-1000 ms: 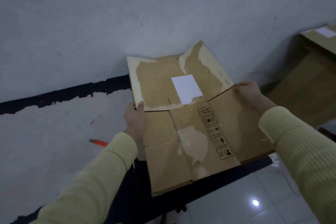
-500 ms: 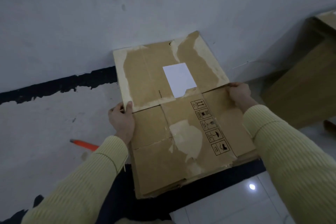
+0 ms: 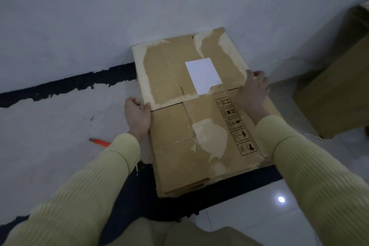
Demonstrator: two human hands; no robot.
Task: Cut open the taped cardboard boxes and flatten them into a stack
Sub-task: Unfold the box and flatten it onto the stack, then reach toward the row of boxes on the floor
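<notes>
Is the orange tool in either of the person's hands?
No, the orange tool lies loose beside the left sleeve, while the left hand and right hand grip the flattened cardboard.

A flattened cardboard box (image 3: 175,130), left hand (image 3: 137,116) and right hand (image 3: 252,91) at its side edges

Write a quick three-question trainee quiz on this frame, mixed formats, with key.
1. True or false: the orange tool lies loose, in neither hand.
2. Where does the right hand hold the flattened box? A) at its right edge, beside the white label; B) at its near corner; C) nowhere, it hovers above.
3. Short answer: what does the left hand grip?

Key: 1 true. 2 A. 3 the flattened box's left edge.
</notes>
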